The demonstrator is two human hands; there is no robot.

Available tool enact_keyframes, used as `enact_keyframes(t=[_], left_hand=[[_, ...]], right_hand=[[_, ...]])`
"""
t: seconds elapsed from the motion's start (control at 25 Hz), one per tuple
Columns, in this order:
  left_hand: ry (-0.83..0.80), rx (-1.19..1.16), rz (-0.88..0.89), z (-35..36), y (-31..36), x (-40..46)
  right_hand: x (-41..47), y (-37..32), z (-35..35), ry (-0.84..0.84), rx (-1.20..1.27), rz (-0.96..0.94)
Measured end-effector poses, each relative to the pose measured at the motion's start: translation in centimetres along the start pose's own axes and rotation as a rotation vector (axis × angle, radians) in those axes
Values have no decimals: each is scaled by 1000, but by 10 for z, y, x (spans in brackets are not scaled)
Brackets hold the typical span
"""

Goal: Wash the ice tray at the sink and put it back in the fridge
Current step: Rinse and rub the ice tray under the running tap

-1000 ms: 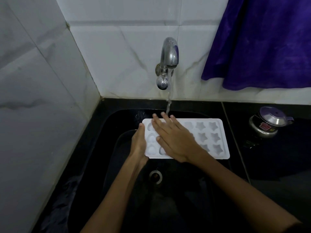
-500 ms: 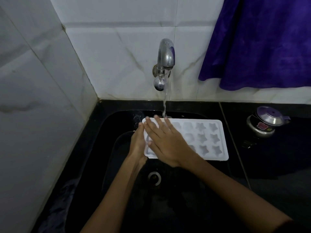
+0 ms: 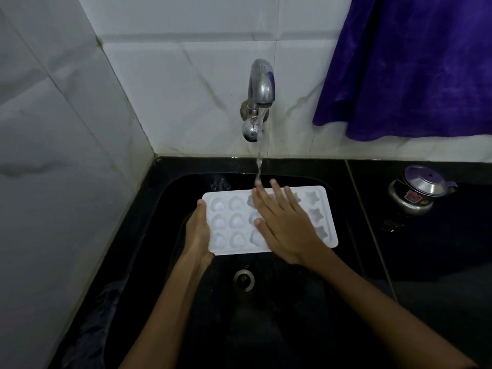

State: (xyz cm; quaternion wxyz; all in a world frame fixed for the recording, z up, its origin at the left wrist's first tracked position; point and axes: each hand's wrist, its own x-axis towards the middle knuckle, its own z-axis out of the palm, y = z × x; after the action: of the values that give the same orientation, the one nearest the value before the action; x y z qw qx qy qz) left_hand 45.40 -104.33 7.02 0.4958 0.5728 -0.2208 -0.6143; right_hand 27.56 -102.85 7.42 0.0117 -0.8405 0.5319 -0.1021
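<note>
The single head camera looks forward and steeply down, from close above the black sink [image 3: 170,209]. It faces the tiled wall with the tap [image 3: 261,86]; there is no second view.

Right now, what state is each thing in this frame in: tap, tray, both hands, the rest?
Tap: running, stream falling onto the right hand's fingers.
Ice tray: held level over the sink, cavities facing up.
Left hand: grips the tray's left edge.
Right hand: flat, fingers straight, pressed on the tray.
Sink: drain uncovered.
Pressure cooker: lid on, standing on the counter.
Purple cloth: hanging.
</note>
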Motion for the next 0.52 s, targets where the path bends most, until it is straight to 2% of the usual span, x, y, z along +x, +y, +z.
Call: enact_keyframes(t=[0.04, 0.16, 0.24, 0.4, 0.52], left_hand=[[0, 1, -9, 4, -1, -1], [47, 21, 4, 7, 1, 1], [74, 41, 10, 0, 5, 3], [80, 49, 10, -23, 8, 0], [70, 26, -2, -27, 5, -6]], right_hand=[[3, -11, 2, 3, 23, -33], [-9, -41, 13, -69, 30, -300], [-21, -33, 12, -81, 30, -338], [-38, 3, 0, -51, 49, -86], [-39, 5, -3, -37, -4, 116]])
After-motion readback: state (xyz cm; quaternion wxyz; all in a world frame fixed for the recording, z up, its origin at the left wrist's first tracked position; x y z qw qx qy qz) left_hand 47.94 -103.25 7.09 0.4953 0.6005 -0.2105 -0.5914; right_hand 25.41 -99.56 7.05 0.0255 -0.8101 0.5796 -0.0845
